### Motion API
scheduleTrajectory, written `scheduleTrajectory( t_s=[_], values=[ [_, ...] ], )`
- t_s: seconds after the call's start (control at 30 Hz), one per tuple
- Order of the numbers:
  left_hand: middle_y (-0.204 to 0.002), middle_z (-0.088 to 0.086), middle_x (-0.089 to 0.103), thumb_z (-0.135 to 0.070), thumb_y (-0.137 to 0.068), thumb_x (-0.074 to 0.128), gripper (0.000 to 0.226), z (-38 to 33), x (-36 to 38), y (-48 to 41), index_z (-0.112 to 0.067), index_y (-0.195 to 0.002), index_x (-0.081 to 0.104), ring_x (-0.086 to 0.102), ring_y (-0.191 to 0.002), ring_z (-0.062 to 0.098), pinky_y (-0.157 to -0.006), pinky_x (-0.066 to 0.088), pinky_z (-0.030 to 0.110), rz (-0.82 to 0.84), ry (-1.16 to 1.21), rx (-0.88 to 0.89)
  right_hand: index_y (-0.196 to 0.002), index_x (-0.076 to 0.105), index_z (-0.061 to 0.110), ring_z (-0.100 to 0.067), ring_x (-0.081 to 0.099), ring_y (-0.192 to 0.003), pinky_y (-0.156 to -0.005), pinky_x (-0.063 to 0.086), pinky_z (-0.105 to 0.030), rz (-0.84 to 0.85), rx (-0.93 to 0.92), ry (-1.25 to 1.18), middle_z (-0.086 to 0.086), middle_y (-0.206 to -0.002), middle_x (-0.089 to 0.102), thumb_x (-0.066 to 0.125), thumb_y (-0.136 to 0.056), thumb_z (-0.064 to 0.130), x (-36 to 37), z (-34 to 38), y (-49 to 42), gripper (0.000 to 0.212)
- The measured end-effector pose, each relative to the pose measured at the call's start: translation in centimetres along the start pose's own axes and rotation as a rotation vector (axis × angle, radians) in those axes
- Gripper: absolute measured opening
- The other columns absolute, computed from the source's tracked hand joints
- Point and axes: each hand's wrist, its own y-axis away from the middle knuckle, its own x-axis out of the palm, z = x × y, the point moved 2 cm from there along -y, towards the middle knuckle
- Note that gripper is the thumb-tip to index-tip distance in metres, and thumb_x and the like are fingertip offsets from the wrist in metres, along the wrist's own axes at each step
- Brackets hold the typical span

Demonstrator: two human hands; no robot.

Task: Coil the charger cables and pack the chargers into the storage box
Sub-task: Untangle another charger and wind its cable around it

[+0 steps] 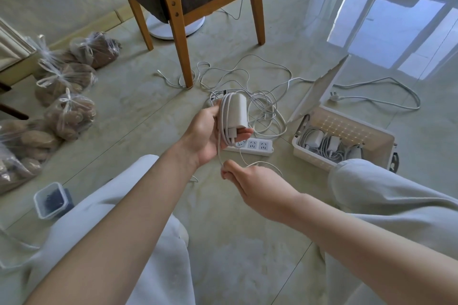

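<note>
My left hand (207, 132) holds a white charger (236, 112) upright, with several turns of its white cable wound round the body. The loose end of that cable (220, 150) runs down to my right hand (250, 179), which pinches it just below the left hand. A white storage box (366, 156) with its lid (317, 91) propped open stands on the floor to the right. Inside it lie several white chargers (322, 142) with coiled cables. A tangle of loose white cables (247, 84) lies on the floor behind the hands.
A white power strip (257, 146) lies on the floor under the hands, its cord and plug (334, 98) trailing right. A wooden chair (183, 2) stands ahead. Clear bags of brown items (67, 111) line the left. A small plastic container (50, 200) sits near my left knee.
</note>
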Motion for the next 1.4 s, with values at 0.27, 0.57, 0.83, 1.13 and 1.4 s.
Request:
scheduleTrajectory(
  t_s=[0.27, 0.57, 0.83, 1.13, 1.4],
  values=[
    [-0.067, 0.016, 0.061, -0.032, -0.095, 0.036, 0.041, -0.4, 0.6, 1.1, -0.003, -0.085, 0.063, 0.053, -0.06, 0.028, -0.032, 0.034, 0.018, 0.131, -0.223, 0.033, -0.106, 0.053, 0.019, -0.025, 0.054, -0.083, -0.072, 0.043, -0.034, 0.113, 0.037, 0.02, -0.003, -0.099, 0.062, 0.03, -0.101, 0.026, -2.2, -3.4, -1.0, 0.024],
    [-0.055, 0.014, 0.049, -0.04, -0.089, 0.052, 0.041, -1.3, -0.7, 2.3, -0.001, -0.097, 0.058, 0.041, -0.035, 0.02, -0.035, 0.029, 0.019, 0.258, -0.943, 0.0, -0.093, 0.052, 0.019, -0.026, 0.057, -0.078, -0.063, 0.039, -0.032, 0.038, 0.17, 0.111, -0.001, -0.084, 0.061, 0.032, -0.101, 0.031, -4.4, -5.6, -1.2, 0.026],
    [-0.074, 0.007, 0.062, -0.045, -0.092, 0.046, 0.032, -0.8, -3.2, 0.9, -0.014, -0.09, 0.05, 0.06, -0.044, 0.019, -0.05, 0.043, 0.026, -0.222, -1.477, 0.173, -0.078, 0.057, 0.013, -0.033, 0.057, -0.069, -0.067, 0.049, -0.038, -0.213, 0.22, 0.159, -0.006, -0.071, 0.063, 0.03, -0.099, 0.04, -5.6, -5.0, -1.3, 0.044],
    [-0.113, 0.019, 0.056, -0.034, -0.1, 0.04, 0.025, -0.5, -2.2, 0.4, -0.012, -0.1, 0.028, 0.052, -0.099, 0.037, -0.07, 0.03, 0.032, -0.464, -1.388, 0.435, -0.08, 0.049, 0.015, -0.033, 0.053, -0.068, -0.065, 0.045, -0.039, -0.26, 0.113, 0.027, -0.002, -0.067, 0.055, 0.03, -0.098, 0.033, -5.1, -1.8, 0.2, 0.032],
    [-0.1, 0.016, 0.053, -0.035, -0.099, 0.043, 0.028, 0.1, -1.0, -0.4, -0.008, -0.099, 0.031, 0.055, -0.038, 0.012, -0.041, 0.046, 0.025, -0.384, -0.862, 0.453, -0.096, 0.057, 0.018, -0.023, 0.056, -0.057, -0.053, 0.044, -0.032, -0.365, -0.053, -0.019, 0.005, -0.07, 0.062, 0.021, -0.094, 0.038, -5.0, -0.5, 0.9, 0.041]
  ],
)
